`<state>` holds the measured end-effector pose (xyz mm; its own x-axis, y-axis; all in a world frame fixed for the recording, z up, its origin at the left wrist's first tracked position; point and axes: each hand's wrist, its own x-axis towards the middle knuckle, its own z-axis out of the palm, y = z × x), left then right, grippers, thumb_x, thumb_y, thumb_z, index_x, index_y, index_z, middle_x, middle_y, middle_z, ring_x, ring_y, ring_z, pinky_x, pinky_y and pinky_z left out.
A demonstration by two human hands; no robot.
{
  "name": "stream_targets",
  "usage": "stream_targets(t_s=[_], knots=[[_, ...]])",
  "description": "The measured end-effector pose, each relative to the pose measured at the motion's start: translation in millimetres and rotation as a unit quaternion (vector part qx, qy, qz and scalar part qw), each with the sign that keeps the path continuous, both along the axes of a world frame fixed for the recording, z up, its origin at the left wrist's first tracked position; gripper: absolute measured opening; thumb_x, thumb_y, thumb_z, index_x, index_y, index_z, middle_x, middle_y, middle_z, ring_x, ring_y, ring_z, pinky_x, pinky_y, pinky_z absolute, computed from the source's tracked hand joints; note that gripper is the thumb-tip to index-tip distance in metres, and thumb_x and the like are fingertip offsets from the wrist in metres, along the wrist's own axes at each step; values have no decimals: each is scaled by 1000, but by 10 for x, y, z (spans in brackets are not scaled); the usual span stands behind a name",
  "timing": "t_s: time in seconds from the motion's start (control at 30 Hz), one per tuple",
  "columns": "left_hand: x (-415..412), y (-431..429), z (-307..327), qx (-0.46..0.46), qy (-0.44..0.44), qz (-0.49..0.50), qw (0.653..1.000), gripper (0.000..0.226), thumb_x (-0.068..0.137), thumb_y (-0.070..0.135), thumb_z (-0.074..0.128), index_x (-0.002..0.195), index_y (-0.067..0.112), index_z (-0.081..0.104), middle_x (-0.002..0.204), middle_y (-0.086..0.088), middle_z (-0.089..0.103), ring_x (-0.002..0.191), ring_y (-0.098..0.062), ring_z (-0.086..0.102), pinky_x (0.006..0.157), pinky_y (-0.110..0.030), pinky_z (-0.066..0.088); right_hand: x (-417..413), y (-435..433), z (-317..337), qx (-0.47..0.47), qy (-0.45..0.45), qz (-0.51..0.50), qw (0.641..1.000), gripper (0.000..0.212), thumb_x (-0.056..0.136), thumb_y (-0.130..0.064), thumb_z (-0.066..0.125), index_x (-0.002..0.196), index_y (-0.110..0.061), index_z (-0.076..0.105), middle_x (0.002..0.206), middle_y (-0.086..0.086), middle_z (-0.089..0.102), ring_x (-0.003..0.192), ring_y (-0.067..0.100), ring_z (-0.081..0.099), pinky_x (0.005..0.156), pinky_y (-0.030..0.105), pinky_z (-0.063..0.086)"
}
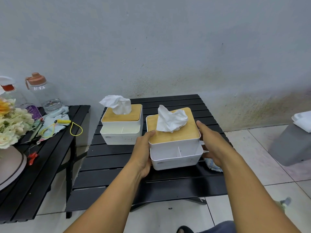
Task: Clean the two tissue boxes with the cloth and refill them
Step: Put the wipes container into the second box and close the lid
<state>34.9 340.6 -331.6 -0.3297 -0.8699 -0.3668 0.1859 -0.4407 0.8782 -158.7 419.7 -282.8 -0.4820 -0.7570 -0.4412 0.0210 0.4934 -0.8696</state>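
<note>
Near tissue box (175,148) was grasped at its sides by left hand (143,153) and right hand (213,145); cloth (212,165) lay just right of it.

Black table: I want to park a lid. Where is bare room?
Free: slats in front of the far tissue box, and the middle of the table strip nearest you. Crowded: right of the held tissue box, where the right hand and cloth sit.
</note>
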Motion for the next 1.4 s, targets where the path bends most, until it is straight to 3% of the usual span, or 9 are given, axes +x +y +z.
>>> stream_targets(t_s=[0.13,0.3,0.47,0.57,0.7,0.87,1.0,1.13,1.4], knots=[[-58,-57,-17,-15,-29,-1,999,33,102,51,54,116,28,72,114,-1,79,110,-25,74,105,-49,53,33,-30,-81,-29,-22,-5,999,42,98,-57,44,102,-24,71,103,1,74,98,24,70,98,47,51],[-153,-131,-36,-30,-83,1,996,30,105,53,49,104,30,69,109,3,77,103,-17,72,102,-41,54,39,-145,-219,-26,-22,-15,999,39,95,-58,42,110,-28,62,112,0,68,103,24,65,99,49,50],[-261,-261,-142,-51,-130,34,990,40,103,63,43,111,26,57,118,0,68,108,-18,66,100,-41,53,23,-282,-335,-28,1,-21,999,34,95,-52,43,109,-26,61,112,-4,63,106,19,59,101,45,46],[-306,-361,-165,-60,-145,45,987,41,103,62,43,108,24,55,114,0,65,105,-16,63,85,-34,51,26,-378,-369,-44,9,-27,999,21,99,-42,45,97,-24,57,101,-8,58,92,12,53,90,38,45],[-345,-505,-166,-66,-156,36,985,46,103,60,46,119,19,58,115,1,66,105,-13,62,77,-29,47,30,-516,-442,-81,30,-29,996,25,98,-37,48,118,-23,53,110,-4,58,95,12,54,73,31,42],[-378,-637,-159,-91,-188,36,977,34,106,56,42,116,27,55,105,14,60,96,-5,57,90,-32,42,53,-680,-574,-108,34,-24,993,36,98,-41,51,131,-27,50,119,-7,59,109,15,56,91,35,47],[-412,-721,-164,-99,-200,20,975,42,104,61,40,127,30,57,125,7,63,115,-17,59,101,-35,44,47,-762,-652,-133,64,-26,989,25,97,-45,51,103,-24,62,107,2,67,95,16,61,76,31,46],[-476,-785,-174,-108,-213,18,971,54,105,62,37,139,25,56,131,5,63,119,-18,58,100,-35,44,34,-822,-712,-139,86,-78,984,32,96,-46,56,123,-28,54,115,-9,62,100,12,59,75,31,47],[-546,-857,-144,-120,-231,31,965,61,104,65,36,140,20,56,127,2,62,112,-20,57,92,-33,41,-3,-829,-797,-143,125,-73,979,30,98,-29,57,128,-29,54,104,-13,60,94,10,58,64,19,42]])
